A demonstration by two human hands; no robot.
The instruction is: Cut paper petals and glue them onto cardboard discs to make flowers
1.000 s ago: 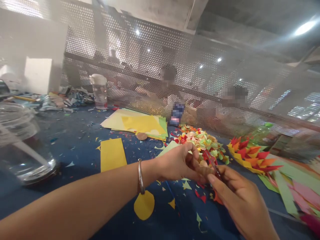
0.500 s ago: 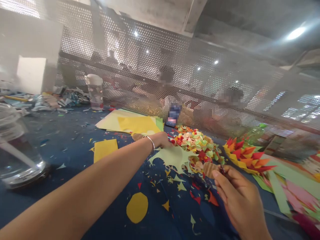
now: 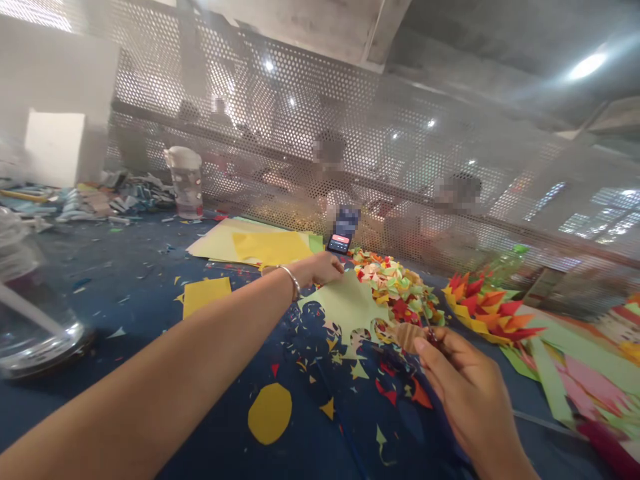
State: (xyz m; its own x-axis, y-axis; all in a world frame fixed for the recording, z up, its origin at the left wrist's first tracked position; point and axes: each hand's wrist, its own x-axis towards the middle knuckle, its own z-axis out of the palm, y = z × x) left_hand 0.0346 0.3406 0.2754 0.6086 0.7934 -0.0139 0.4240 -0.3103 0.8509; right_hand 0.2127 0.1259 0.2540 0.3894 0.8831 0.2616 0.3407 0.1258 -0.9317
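Observation:
My left hand (image 3: 326, 268), with a silver bangle at the wrist, pinches the upper edge of a pale green paper sheet (image 3: 350, 300) whose lower edge has rounded bites cut out of it. In my right hand (image 3: 463, 373) is a small brown corrugated cardboard piece (image 3: 404, 337), together with what look like dark-handled scissors (image 3: 431, 337), mostly hidden by the fingers. The cardboard sits at the right lower edge of the sheet. Just behind lies a heap of small cut paper pieces (image 3: 395, 280) in red, yellow, green and cream.
Paper scraps litter the dark blue tabletop (image 3: 210, 407), along with a yellow paper disc (image 3: 270, 413). Yellow sheets (image 3: 270, 247) lie at the back beside a phone (image 3: 343, 230). A red-orange paper flower (image 3: 493, 310) stands right; a clear jar (image 3: 35, 300) stands left.
My left hand has shifted up along the sheet, its fingers now pinching the edge, and the paper's upper part looks raised. The right hand keeps its hold with the cardboard slightly further left.

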